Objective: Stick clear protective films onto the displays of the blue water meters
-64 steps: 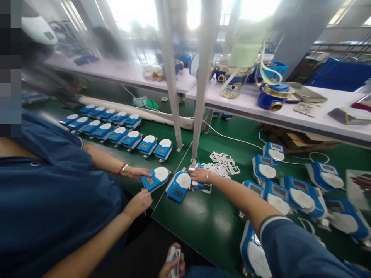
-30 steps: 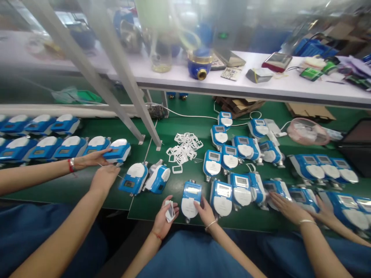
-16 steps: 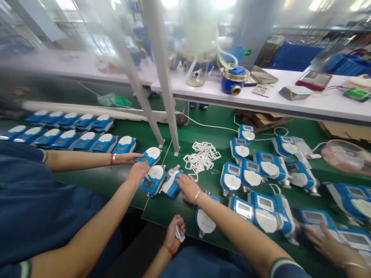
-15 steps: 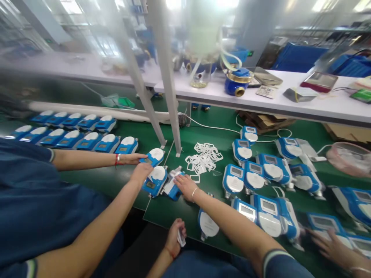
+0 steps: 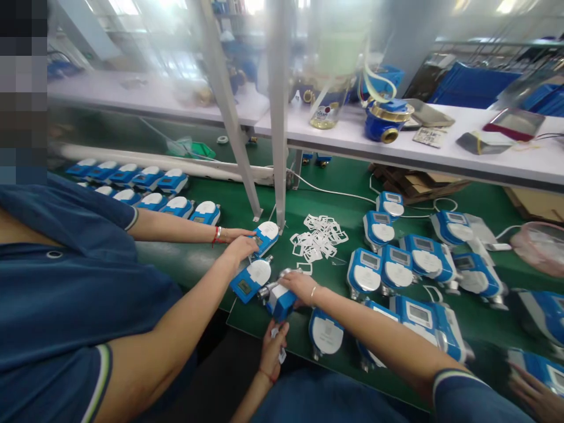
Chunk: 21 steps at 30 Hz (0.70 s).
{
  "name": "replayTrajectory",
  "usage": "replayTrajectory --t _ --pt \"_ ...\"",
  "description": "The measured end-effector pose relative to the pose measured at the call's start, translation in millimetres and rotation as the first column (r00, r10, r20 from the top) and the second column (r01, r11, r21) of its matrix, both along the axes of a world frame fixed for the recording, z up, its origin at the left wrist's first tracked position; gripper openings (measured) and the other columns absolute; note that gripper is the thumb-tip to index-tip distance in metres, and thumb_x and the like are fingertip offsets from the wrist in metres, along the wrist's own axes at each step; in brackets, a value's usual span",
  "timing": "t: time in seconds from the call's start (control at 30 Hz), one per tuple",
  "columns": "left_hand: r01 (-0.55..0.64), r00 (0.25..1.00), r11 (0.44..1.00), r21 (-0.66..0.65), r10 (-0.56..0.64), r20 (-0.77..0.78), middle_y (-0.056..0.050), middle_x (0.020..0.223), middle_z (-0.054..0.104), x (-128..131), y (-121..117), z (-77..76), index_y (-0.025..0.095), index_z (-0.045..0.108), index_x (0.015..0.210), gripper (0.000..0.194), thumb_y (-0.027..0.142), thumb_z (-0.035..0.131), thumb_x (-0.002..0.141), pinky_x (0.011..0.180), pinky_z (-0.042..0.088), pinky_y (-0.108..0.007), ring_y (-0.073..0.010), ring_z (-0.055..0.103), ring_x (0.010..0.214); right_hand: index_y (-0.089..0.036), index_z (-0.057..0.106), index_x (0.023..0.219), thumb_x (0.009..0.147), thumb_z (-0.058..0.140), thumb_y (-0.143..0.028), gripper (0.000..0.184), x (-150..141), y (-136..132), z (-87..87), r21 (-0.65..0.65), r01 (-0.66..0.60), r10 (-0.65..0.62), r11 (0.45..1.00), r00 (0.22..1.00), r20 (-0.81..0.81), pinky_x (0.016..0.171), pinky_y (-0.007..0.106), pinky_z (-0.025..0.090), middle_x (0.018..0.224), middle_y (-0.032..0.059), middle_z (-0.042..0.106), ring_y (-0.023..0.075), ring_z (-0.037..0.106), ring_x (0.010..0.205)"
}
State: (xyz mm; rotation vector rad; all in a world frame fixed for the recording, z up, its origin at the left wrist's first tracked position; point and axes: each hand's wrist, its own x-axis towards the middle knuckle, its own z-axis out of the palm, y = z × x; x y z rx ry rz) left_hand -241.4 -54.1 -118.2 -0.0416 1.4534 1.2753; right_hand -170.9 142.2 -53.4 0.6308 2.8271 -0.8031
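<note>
My right hand (image 5: 300,286) is closed over a blue water meter (image 5: 278,301), which sits tilted at the near edge of the green table (image 5: 264,317). Just below it, my left hand (image 5: 273,348) pinches a small white sticker (image 5: 281,354) close to the meter's underside. Another meter with a white face (image 5: 325,333) lies right of my right wrist. A co-worker in a blue shirt at my left has one hand (image 5: 240,247) on a blue and white meter (image 5: 252,281). The co-worker's other hand (image 5: 233,234) touches a second meter (image 5: 265,235).
A pile of white sticker frames (image 5: 319,241) lies mid-table. Several blue meters (image 5: 396,264) crowd the right side and rows of them (image 5: 145,188) line the left. Slanted metal posts (image 5: 277,117) stand ahead. A white shelf (image 5: 440,155) carries a brass-fitted meter (image 5: 388,120). Another person's hand (image 5: 535,390) shows bottom right.
My right hand has drawn the blue meter back to the near edge and tilted it. My left hand with the sticker has risen to meet it. The co-worker's hands stay on their meters.
</note>
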Motion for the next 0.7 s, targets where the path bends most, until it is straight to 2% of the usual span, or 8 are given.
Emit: replayTrajectory --t 0.13,0.23,0.33,0.4,0.47,0.57,0.63,0.7 --pt "0.011 1.0 0.998 0.061 -0.011 -0.011 -0.005 0.101 0.065 -4.9 15.0 7.2 0.014 0.059 0.109 0.023 0.027 0.06 0.09 0.071 0.056 -0.032 -0.0149 0.064 0.082 -0.016 0.056 0.121 0.091 0.059 -0.038 0.037 31.6 -33.6 3.5 -0.085 0.252 -0.253 0.964 0.967 -0.005 0.083 0.042 0.054 0.116 0.0085 0.062 0.022 0.063 0.099" --pt "0.075 0.997 0.993 0.087 -0.076 0.007 -0.006 0.107 0.064 -18.1 21.3 11.4 0.015 0.058 0.113 0.026 0.027 0.059 0.09 0.075 0.056 -0.036 -0.0173 0.065 0.088 -0.015 0.058 0.116 0.092 0.058 -0.041 0.035 40.5 -62.4 -3.1 -0.12 0.426 -0.425 0.897 0.904 0.037 0.072 0.035 0.056 0.1 0.005 0.066 0.0163 0.066 0.08" --pt "0.168 0.985 0.981 0.097 -0.171 0.021 -0.006 0.11 0.063 -29.6 29.5 12.6 0.015 0.059 0.112 0.026 0.027 0.061 0.089 0.079 0.056 -0.038 -0.0188 0.064 0.093 -0.013 0.056 0.12 0.092 0.057 -0.037 0.037 44.6 -86.3 -8.0 -0.093 0.575 -0.57 0.813 0.818 0.072 0.07 0.035 0.056 0.092 0.0059 0.069 0.0176 0.067 0.076" --pt "0.224 0.973 0.97 0.092 -0.227 0.031 -0.007 0.113 0.063 -31.9 38.4 11.7 0.015 0.06 0.111 0.026 0.026 0.061 0.088 0.081 0.055 -0.039 -0.0197 0.063 0.096 -0.011 0.052 0.129 0.089 0.058 -0.028 0.043 50.7 -97.5 -6.6 -0.056 0.636 -0.633 0.77 0.772 0.059 0.078 0.039 0.054 0.101 0.013 0.07 0.0235 0.068 0.09" --pt "0.263 0.962 0.962 0.075 -0.267 0.049 -0.007 0.114 0.062 -29.7 50.0 9.4 0.015 0.06 0.112 0.026 0.028 0.061 0.089 0.081 0.055 -0.04 -0.0201 0.063 0.097 -0.011 0.047 0.136 0.086 0.058 -0.023 0.053 60.7 -104.4 -3.1 -0.009 0.668 -0.667 0.745 0.745 0.016 0.094 0.044 0.047 0.125 0.0208 0.06 0.03 0.058 0.116" --pt "0.276 0.956 0.961 0.031 -0.278 0.092 -0.008 0.114 0.062 -23.2 66.3 3.8 0.015 0.058 0.114 0.029 0.03 0.06 0.09 0.081 0.055 -0.04 -0.02 0.063 0.096 -0.023 0.041 0.142 0.081 0.062 -0.028 0.064 78.9 -109.0 -1.3 0.068 0.689 -0.687 0.722 0.725 -0.05 0.11 0.058 0.023 0.155 0.0165 0.028 0.0365 0.025 0.142" --pt "0.245 0.963 0.97 -0.015 -0.241 0.118 -0.008 0.114 0.062 -21.1 69.9 -0.6 0.015 0.058 0.115 0.03 0.031 0.059 0.09 0.08 0.055 -0.04 -0.0201 0.063 0.096 -0.029 0.044 0.141 0.079 0.063 -0.03 0.064 89.2 -110.7 -5.0 0.1 0.687 -0.685 0.719 0.726 -0.065 0.109 0.064 0.016 0.158 0.0133 0.022 0.0397 0.017 0.143" --pt "0.178 0.977 0.981 -0.081 -0.167 0.134 -0.008 0.115 0.061 -22.8 64.3 -4.9 0.016 0.057 0.116 0.031 0.033 0.059 0.09 0.08 0.055 -0.04 -0.0201 0.063 0.096 -0.031 0.05 0.136 0.079 0.063 -0.028 0.058 96.0 -112.6 -10.0 0.117 0.673 -0.67 0.731 0.739 -0.067 0.107 0.065 0.018 0.157 0.0121 0.025 0.0407 0.017 0.143"
